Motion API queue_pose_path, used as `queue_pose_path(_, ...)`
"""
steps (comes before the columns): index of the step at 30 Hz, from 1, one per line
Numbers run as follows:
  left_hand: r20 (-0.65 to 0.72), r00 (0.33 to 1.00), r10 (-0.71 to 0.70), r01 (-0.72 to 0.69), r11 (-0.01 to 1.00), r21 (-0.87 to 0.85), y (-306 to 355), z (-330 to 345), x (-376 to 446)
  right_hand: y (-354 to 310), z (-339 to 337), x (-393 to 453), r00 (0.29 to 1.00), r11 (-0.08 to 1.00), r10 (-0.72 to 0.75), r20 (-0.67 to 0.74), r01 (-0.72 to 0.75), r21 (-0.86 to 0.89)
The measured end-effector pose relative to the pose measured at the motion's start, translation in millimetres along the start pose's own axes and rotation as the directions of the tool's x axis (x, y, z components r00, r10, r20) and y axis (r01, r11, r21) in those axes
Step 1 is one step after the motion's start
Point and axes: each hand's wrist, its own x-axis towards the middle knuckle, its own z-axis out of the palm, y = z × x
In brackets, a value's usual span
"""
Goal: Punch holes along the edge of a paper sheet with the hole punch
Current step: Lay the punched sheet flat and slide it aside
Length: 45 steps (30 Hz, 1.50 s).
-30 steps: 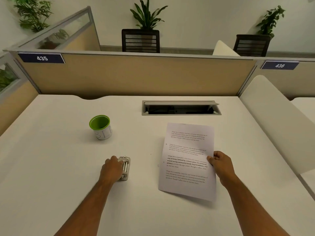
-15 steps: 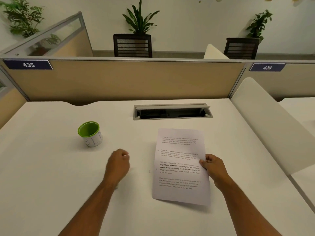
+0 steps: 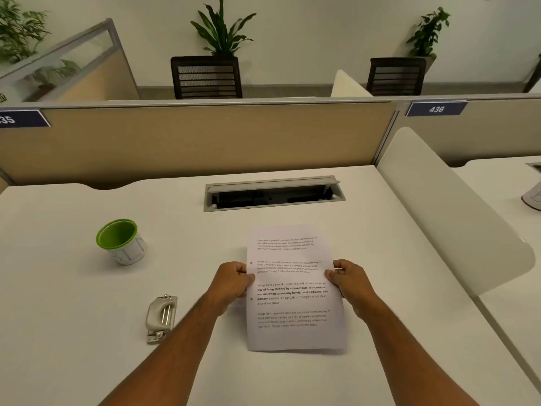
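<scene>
A printed paper sheet (image 3: 292, 291) with several text paragraphs is held just above the white desk (image 3: 73, 288). Two small punched holes show along its left edge. My left hand (image 3: 232, 281) grips that left edge at mid-height. My right hand (image 3: 349, 281) pinches the right edge at the same height. A grey metal hole punch (image 3: 161, 317) lies on the desk to the left of my left forearm, untouched.
A green-lined white cup (image 3: 121, 241) stands at the left. An open cable tray (image 3: 273, 193) is set into the desk behind the sheet. A beige partition (image 3: 190, 142) closes the back, and a white divider panel (image 3: 448, 212) bounds the right side.
My left hand left the hole punch, moved right and took hold of the sheet's left edge. The sheet has turned straighter. The punch now lies uncovered on the desk.
</scene>
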Motion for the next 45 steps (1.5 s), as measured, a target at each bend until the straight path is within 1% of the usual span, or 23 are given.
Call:
queue_pose_path(2, -0.017, 1.000, -0.014, 0.014, 1.000, 0.003, 1, 7, 7, 0, -6, 7, 0.999, 1.000, 0.030, 0.022, -0.030, 0.005)
queue_pose_path(6, -0.050, 0.998, -0.032, 0.033, 0.999, 0.017, 7, 24, 20, 1, -26, 20, 0.991, 0.996, 0.076, 0.110, -0.079, 0.028)
queue_pose_path(9, -0.087, 0.996, -0.033, 0.038, 0.997, 0.061, 15, 40, 31, 3, -44, 30, 0.984, 0.994, 0.107, 0.142, -0.108, -0.001)
queue_pose_path(11, -0.108, 0.994, -0.026, 0.035, 0.995, 0.089, 21, 53, 38, 5, -57, 38, 0.990, 0.995, 0.101, 0.103, -0.099, -0.024)
queue_pose_path(15, -0.132, 0.991, 0.008, 0.013, 0.988, 0.155, 35, 85, 53, 5, -77, 60, 0.997, 0.994, 0.066, -0.047, -0.070, -0.081)
queue_pose_path(19, -0.143, 0.989, 0.047, -0.020, 0.982, 0.185, 50, 117, 72, 2, -95, 87, 0.985, 0.983, 0.013, -0.171, -0.044, -0.177)
queue_pose_path(21, -0.139, 0.988, 0.070, -0.035, 0.971, 0.236, 57, 130, 82, -1, -104, 99, 0.976, 0.974, -0.008, -0.215, -0.041, -0.222)
queue_pose_path(24, -0.159, 0.983, 0.089, -0.038, 0.954, 0.298, 67, 146, 96, -2, -111, 114, 0.969, 0.959, -0.017, -0.246, -0.053, -0.278)
queue_pose_path(27, -0.209, 0.973, 0.098, -0.019, 0.935, 0.353, 70, 158, 107, 3, -113, 126, 0.964, 0.934, -0.018, -0.267, -0.080, -0.349)
queue_pose_path(30, -0.239, 0.966, 0.101, -0.002, 0.923, 0.385, 68, 165, 118, 10, -111, 134, 0.956, 0.911, -0.049, -0.288, -0.075, -0.404)
queue_pose_path(37, -0.230, 0.966, 0.119, -0.010, 0.904, 0.427, 61, 171, 124, 13, -102, 143, 0.928, 0.866, -0.131, -0.350, -0.064, -0.495)
queue_pose_path(45, -0.240, 0.958, 0.154, -0.032, 0.893, 0.448, 60, 174, 119, 19, -98, 142, 0.903, 0.837, -0.192, -0.384, -0.054, -0.545)
